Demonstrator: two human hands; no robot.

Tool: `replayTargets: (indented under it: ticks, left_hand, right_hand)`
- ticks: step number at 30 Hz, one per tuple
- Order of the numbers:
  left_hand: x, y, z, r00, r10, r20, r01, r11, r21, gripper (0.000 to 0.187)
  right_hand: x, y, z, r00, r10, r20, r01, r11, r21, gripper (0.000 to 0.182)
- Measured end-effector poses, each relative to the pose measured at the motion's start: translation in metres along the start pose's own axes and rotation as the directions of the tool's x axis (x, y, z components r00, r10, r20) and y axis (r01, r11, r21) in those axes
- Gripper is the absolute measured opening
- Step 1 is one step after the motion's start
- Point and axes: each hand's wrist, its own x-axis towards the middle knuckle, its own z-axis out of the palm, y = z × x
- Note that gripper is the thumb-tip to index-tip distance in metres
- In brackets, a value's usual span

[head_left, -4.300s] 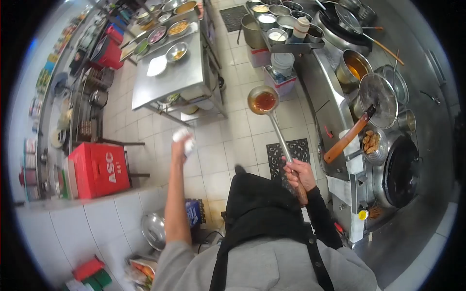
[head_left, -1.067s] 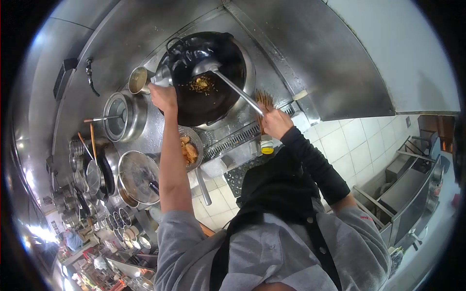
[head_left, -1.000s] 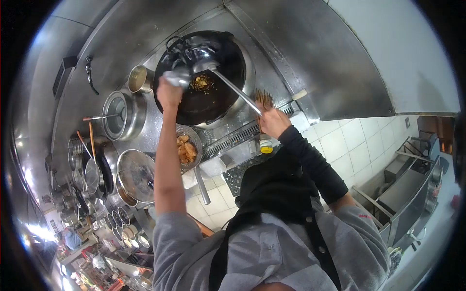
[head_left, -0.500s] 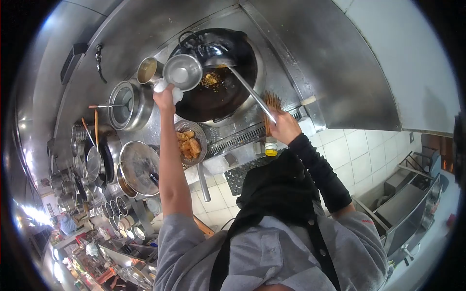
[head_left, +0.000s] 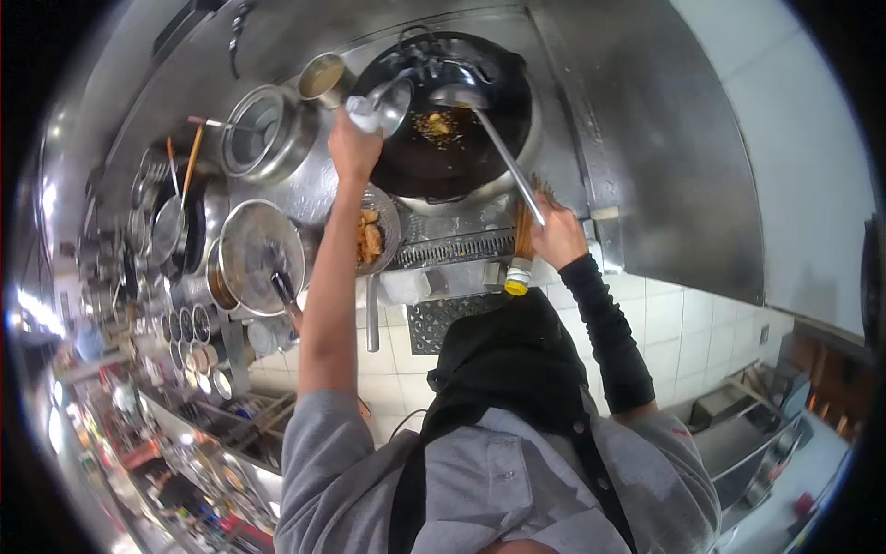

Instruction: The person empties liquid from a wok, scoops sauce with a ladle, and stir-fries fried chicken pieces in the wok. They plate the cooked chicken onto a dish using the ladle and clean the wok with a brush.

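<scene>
Pinching white cloth in closed left hand, gripping metal bowl through it, tilted over left side of black wok. Gripping steel ladle in closed right hand. Running ladle's long axis from right hand up-left into wok, head just beside browned bits. Nearer those bits with left hand than right (ladle covering the gap). Also seeing bamboo brush just beside right hand, perforated strainer of fried pieces by left forearm.
</scene>
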Motion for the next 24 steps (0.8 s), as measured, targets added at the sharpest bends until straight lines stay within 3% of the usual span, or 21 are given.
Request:
replayTargets:
  ticks: [1,4,6,8,10,11,12,13,14,15,16,17,18,19,20,21,22,23,24]
  left_hand:
    - [-0.006,-0.005,-0.009,0.991,-0.095,-0.090,0.086,0.992,-0.097,0.047]
    - [-0.041,-0.018,-0.057,0.968,-0.218,-0.121,0.179,0.946,-0.271,0.045]
    - [-0.077,-0.032,-0.093,0.924,-0.371,-0.098,0.288,0.840,-0.461,0.040]
    - [-0.127,-0.047,-0.135,0.857,-0.511,-0.070,0.362,0.693,-0.624,0.032]
    - [-0.191,-0.070,-0.187,0.767,-0.640,-0.045,0.384,0.515,-0.766,0.028]
    - [-0.229,-0.079,-0.212,0.711,-0.703,-0.031,0.371,0.413,-0.832,0.029]
    - [-0.266,-0.070,-0.245,0.631,-0.774,-0.044,0.358,0.341,-0.869,0.030]
    - [-0.305,-0.062,-0.280,0.526,-0.847,-0.078,0.321,0.283,-0.904,0.032]
    - [-0.358,-0.073,-0.310,0.460,-0.885,-0.074,0.343,0.254,-0.904,0.034]
    - [-0.420,-0.082,-0.337,0.414,-0.903,-0.117,0.318,0.263,-0.911,0.030]
    - [-0.474,-0.082,-0.349,0.253,-0.925,-0.285,0.276,0.351,-0.895,0.028]
    - [-0.554,-0.095,-0.358,0.054,-0.935,-0.350,0.330,0.347,-0.878,0.032]
    - [-0.613,-0.079,-0.371,-0.064,-0.889,-0.454,0.300,0.417,-0.858,0.028]
    - [-0.682,-0.069,-0.370,-0.250,-0.829,-0.500,0.278,0.433,-0.857,0.024]
    - [-0.737,-0.047,-0.369,-0.528,-0.724,-0.444,0.152,0.435,-0.888,0.021]
    - [-0.791,-0.021,-0.367,-0.699,-0.634,-0.330,0.030,0.435,-0.900,0.022]
    - [-0.854,0.003,-0.353,-0.836,-0.494,-0.240,-0.055,0.510,-0.859,0.028]
    - [-0.907,0.025,-0.336,-0.917,-0.377,-0.128,-0.130,0.587,-0.799,0.033]
    - [-0.950,0.058,-0.322,-0.963,-0.261,-0.064,-0.138,0.686,-0.715,0.036]
  right_hand:
    - [0.006,0.001,0.004,1.000,-0.004,-0.009,0.004,1.000,0.026,0.045]
    - [0.029,-0.006,0.018,1.000,0.004,-0.023,-0.002,0.996,0.095,0.028]
    - [0.055,-0.036,0.003,0.960,0.172,0.221,-0.232,0.931,0.282,0.026]
    - [0.071,-0.053,0.005,0.866,0.262,0.426,-0.412,0.856,0.312,0.026]
    - [0.068,-0.042,0.017,0.963,-0.078,0.257,0.033,0.984,0.176,0.028]
    - [0.065,-0.029,0.025,0.940,-0.280,0.197,0.266,0.960,0.092,0.029]
    - [0.051,-0.007,0.032,0.925,-0.338,0.172,0.341,0.940,0.011,0.031]
    - [0.028,-0.033,-0.005,0.919,-0.338,0.203,0.342,0.940,0.014,0.034]
    - [0.019,-0.035,-0.022,0.902,-0.236,0.360,0.261,0.965,-0.020,0.034]
    - [0.002,-0.040,-0.035,0.903,-0.249,0.349,0.282,0.959,-0.044,0.032]
    - [0.000,-0.022,-0.031,0.918,-0.238,0.318,0.291,0.947,-0.132,0.030]
    - [-0.005,-0.053,-0.045,0.884,-0.073,0.462,0.216,0.940,-0.265,0.037]
    - [0.006,0.001,-0.022,0.895,-0.219,0.388,0.372,0.846,-0.383,0.047]
    - [0.015,0.009,-0.013,0.897,-0.141,0.419,0.352,0.800,-0.485,0.051]
    - [0.023,0.029,0.001,0.911,-0.198,0.361,0.325,0.883,-0.337,0.053]
    - [0.036,0.040,0.015,0.920,-0.112,0.375,0.268,0.878,-0.396,0.057]
    - [0.061,0.080,0.039,0.942,-0.083,0.324,0.210,0.901,-0.379,0.053]
    - [0.087,0.107,0.058,0.968,-0.028,0.250,0.119,0.927,-0.355,0.049]
    - [0.091,0.093,0.056,0.958,-0.138,0.253,0.236,0.880,-0.413,0.045]
